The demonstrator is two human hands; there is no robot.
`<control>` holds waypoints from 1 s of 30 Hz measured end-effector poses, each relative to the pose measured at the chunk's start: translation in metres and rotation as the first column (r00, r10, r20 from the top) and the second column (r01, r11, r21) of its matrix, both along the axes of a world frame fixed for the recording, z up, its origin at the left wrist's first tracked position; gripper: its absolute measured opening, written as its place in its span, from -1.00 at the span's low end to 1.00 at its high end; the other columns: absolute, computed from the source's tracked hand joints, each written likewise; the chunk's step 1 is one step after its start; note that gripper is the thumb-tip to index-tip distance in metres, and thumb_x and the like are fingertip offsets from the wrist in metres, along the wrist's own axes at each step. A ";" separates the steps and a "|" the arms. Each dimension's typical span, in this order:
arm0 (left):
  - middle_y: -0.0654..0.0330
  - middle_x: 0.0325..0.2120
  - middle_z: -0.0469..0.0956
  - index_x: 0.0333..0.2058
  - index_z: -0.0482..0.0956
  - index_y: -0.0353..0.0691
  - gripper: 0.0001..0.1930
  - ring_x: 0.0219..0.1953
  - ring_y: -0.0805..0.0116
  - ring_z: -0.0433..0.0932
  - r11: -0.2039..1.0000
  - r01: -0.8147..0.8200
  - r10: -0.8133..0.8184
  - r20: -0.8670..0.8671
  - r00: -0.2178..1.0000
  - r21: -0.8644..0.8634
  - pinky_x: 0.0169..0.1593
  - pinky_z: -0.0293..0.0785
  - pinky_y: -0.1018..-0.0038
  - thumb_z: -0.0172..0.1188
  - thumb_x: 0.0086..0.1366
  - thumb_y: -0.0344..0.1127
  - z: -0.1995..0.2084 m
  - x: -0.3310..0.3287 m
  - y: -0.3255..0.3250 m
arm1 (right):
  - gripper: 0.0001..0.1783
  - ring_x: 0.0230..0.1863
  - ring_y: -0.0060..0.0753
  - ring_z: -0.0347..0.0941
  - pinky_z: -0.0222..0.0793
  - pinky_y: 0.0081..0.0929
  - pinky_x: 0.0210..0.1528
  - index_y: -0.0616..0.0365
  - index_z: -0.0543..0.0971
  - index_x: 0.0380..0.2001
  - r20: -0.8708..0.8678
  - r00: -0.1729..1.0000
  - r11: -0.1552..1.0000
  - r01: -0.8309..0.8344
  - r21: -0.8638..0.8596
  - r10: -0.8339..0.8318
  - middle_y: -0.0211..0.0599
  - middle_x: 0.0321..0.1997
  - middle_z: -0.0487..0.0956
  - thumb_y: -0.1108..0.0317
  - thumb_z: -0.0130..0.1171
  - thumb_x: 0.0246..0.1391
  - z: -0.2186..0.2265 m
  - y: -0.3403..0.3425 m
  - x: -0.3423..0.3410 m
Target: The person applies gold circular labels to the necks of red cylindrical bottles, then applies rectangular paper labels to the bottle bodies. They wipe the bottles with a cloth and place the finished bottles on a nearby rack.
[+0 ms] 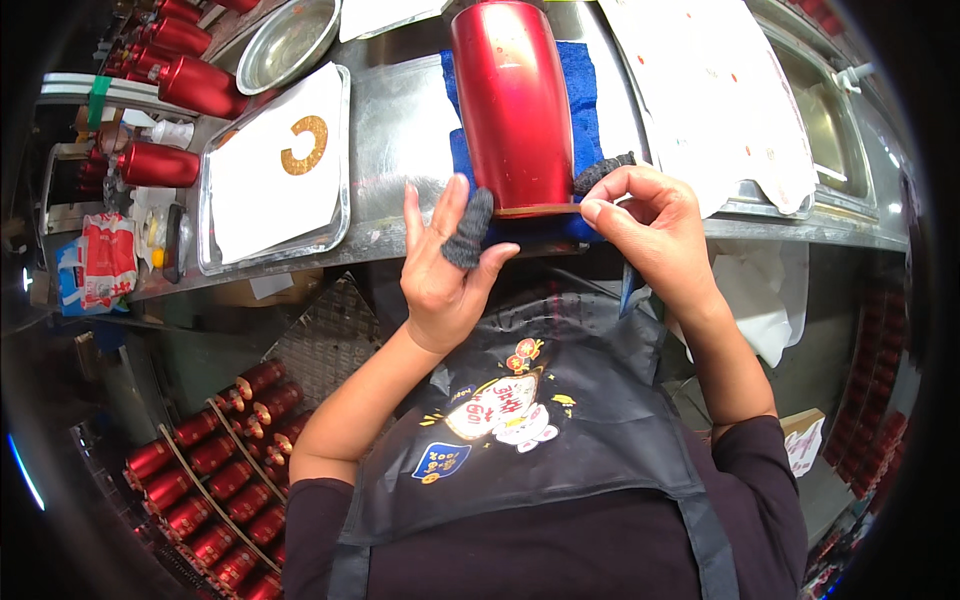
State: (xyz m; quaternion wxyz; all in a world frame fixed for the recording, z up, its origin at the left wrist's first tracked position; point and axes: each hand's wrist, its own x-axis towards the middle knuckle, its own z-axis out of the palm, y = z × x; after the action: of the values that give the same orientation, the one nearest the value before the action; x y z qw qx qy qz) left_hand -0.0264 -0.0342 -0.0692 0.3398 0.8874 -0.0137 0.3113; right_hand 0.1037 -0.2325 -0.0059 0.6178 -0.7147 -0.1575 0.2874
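A large glossy red bottle-shaped vessel (pixel 512 110) lies on a blue cloth (pixel 580 90), its near end toward me. Along that near edge runs a thin gold-brown strip (pixel 535 210). My left hand (pixel 445 265) is beside the vessel's near left side, fingers spread, with a dark knitted cover on one finger. At the near right corner, my right hand (pixel 650 215) pinches thumb and finger together where the strip ends; a similar dark cover shows on one of its fingers. What lies between those fingertips is mostly hidden.
A tray (pixel 345 170) on the left holds a white sheet with a C-shaped gold piece (pixel 305 146). Behind it stands a metal bowl (pixel 288 45). White sheets (pixel 715 100) lie at right, beside a sink (pixel 845 120). Red vessels (pixel 205 88) stand at far left; more fill a rack (pixel 215 480) below.
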 end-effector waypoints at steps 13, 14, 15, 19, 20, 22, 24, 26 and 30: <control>0.00 0.16 0.55 -0.16 0.75 -0.07 -0.70 0.17 -0.10 0.56 0.941 -0.003 -0.026 0.081 0.996 0.339 0.37 -0.07 -0.32 0.38 0.06 -0.33 0.026 0.025 -0.010 | -0.94 -0.53 -0.90 0.29 0.10 -0.79 -0.52 0.22 0.60 -0.40 -0.017 0.999 0.999 0.045 -0.004 -0.045 -0.61 -0.48 0.53 0.47 0.27 0.13 -0.004 -0.002 0.001; 0.02 0.16 0.56 -0.18 0.76 -0.02 -0.70 0.17 -0.11 0.56 0.927 -0.001 -0.035 0.089 0.995 0.375 0.37 -0.06 -0.33 0.36 0.04 -0.32 0.028 0.029 -0.013 | -0.94 -0.52 -0.90 0.30 0.12 -0.79 -0.50 0.22 0.61 -0.40 -0.047 0.998 0.999 0.051 -0.019 -0.052 -0.60 -0.47 0.54 0.47 0.27 0.13 -0.004 -0.001 0.001; 0.07 0.16 0.56 -0.21 0.77 0.01 -0.70 0.19 -0.13 0.53 0.915 -0.028 -0.019 0.111 0.994 0.403 0.36 -0.05 -0.37 0.30 0.02 -0.27 0.028 0.035 -0.016 | -0.94 -0.51 -0.90 0.30 0.13 -0.80 -0.49 0.22 0.61 -0.40 -0.074 0.996 0.998 0.054 -0.020 -0.055 -0.60 -0.46 0.54 0.47 0.28 0.13 -0.004 -0.001 0.001; 0.05 0.21 0.52 -0.06 0.73 -0.09 -0.58 0.29 -0.04 0.44 0.968 -0.074 0.060 0.066 0.996 0.242 0.34 0.09 -0.28 0.42 0.02 -0.29 0.023 0.042 -0.018 | -0.94 -0.46 -0.89 0.33 0.17 -0.81 -0.43 0.22 0.63 -0.39 -0.072 0.997 0.999 0.032 -0.043 -0.035 -0.58 -0.39 0.55 0.46 0.30 0.12 -0.004 0.002 0.001; 0.04 0.22 0.51 -0.01 0.70 -0.14 -0.50 0.30 -0.02 0.43 0.992 -0.068 0.066 0.020 0.998 0.107 0.34 0.11 -0.26 0.47 0.00 -0.31 0.022 0.038 -0.016 | -0.93 -0.43 -0.88 0.34 0.20 -0.80 -0.39 0.23 0.64 -0.39 -0.063 0.998 0.999 -0.011 -0.048 0.008 -0.58 -0.35 0.55 0.46 0.32 0.12 -0.003 0.002 0.002; -0.03 0.24 0.47 0.12 0.61 -0.24 -0.38 0.28 -0.03 0.46 0.999 -0.032 0.032 -0.012 0.999 -0.005 0.34 0.08 -0.27 0.52 0.02 -0.30 0.016 0.029 -0.006 | -0.92 -0.43 -0.87 0.34 0.20 -0.79 -0.40 0.24 0.64 -0.39 -0.118 0.993 0.999 -0.011 0.032 0.015 -0.58 -0.36 0.54 0.45 0.33 0.11 -0.003 0.002 0.001; -0.10 0.24 0.46 0.11 0.60 -0.30 -0.40 0.25 -0.03 0.48 0.999 -0.032 0.030 -0.057 0.998 -0.032 0.37 0.04 -0.25 0.51 0.06 -0.29 0.010 0.013 -0.002 | -0.92 -0.42 -0.87 0.34 0.19 -0.80 -0.40 0.25 0.64 -0.40 -0.081 0.997 1.000 -0.016 0.012 0.017 -0.58 -0.36 0.54 0.46 0.33 0.11 -0.001 0.001 -0.001; -0.14 0.23 0.46 0.10 0.59 -0.34 -0.40 0.24 -0.03 0.49 1.000 -0.020 0.019 -0.085 0.996 -0.015 0.38 -0.03 -0.27 0.50 0.07 -0.28 0.007 -0.001 -0.001 | -0.92 -0.42 -0.87 0.34 0.19 -0.80 -0.40 0.25 0.63 -0.40 -0.073 0.997 1.000 -0.012 0.014 0.013 -0.58 -0.36 0.53 0.46 0.32 0.11 -0.001 0.001 -0.001; -0.12 0.23 0.46 -0.03 0.65 -0.37 -0.54 0.24 -0.04 0.49 0.998 -0.021 0.028 -0.106 0.994 0.063 0.41 -0.22 -0.29 0.46 0.14 -0.23 -0.002 -0.009 -0.008 | -0.88 -0.45 -0.84 0.39 0.25 -0.78 -0.41 0.24 0.62 -0.38 -0.078 0.997 0.999 0.008 0.049 -0.004 -0.55 -0.41 0.57 0.41 0.30 0.16 0.001 0.004 0.000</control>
State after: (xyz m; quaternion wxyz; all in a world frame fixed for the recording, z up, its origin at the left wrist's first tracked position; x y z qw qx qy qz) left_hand -0.0354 -0.0418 -0.0710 0.3088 0.9129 0.0057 0.2668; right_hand 0.1036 -0.2280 -0.0050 0.6417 -0.6880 -0.1383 0.3093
